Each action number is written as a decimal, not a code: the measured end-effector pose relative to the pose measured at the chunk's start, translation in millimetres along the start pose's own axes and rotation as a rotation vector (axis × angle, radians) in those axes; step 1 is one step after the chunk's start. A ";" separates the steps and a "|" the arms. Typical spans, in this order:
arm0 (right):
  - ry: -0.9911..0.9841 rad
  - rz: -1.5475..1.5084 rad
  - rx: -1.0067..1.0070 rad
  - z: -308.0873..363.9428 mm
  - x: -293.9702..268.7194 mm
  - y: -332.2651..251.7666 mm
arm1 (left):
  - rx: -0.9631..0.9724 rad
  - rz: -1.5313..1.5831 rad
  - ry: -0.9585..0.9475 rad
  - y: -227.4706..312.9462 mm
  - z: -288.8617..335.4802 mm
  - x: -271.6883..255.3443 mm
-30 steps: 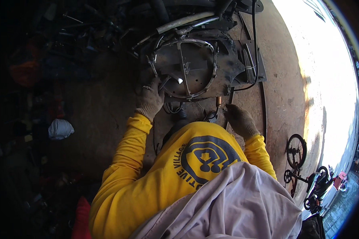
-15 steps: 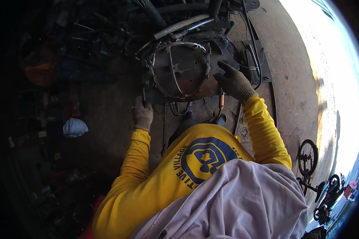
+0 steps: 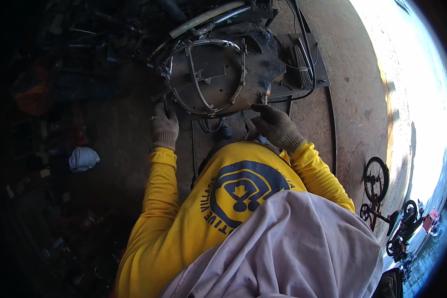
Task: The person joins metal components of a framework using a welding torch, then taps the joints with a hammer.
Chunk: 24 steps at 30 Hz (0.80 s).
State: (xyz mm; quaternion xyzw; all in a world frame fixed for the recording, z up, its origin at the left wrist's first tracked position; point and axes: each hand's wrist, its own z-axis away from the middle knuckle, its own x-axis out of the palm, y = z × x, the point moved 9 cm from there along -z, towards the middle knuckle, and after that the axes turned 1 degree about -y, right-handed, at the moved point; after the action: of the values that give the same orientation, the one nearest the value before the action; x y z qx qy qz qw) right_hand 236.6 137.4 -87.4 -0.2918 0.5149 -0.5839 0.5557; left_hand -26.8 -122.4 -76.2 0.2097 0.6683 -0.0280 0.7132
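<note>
Both the left hand [image 3: 164, 128], grip unclear, and the right hand [image 3: 277, 127], fingers parted, are at the near edge of the metal sheet [image 3: 260, 62], perhaps steadying it beneath the ring frame [image 3: 193, 75].

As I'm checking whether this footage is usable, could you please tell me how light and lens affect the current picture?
Head view, right: the sunlit ground is blown out to white, its inner edge running in a curve; head view, left: deep shadow hides most detail of the clutter; head view, middle: the left hand and right hand are readable.
</note>
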 end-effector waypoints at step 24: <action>-0.016 0.062 0.103 -9.5 -4.9 0.9 | 0.218 0.033 -0.056 -0.5 -4.2 -5.4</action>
State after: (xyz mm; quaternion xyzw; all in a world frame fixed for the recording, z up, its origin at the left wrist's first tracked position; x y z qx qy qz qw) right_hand 229.4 144.8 -89.9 -0.2512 0.4888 -0.5896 0.5919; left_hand -31.5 -122.8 -71.2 0.2959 0.6378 -0.0946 0.7048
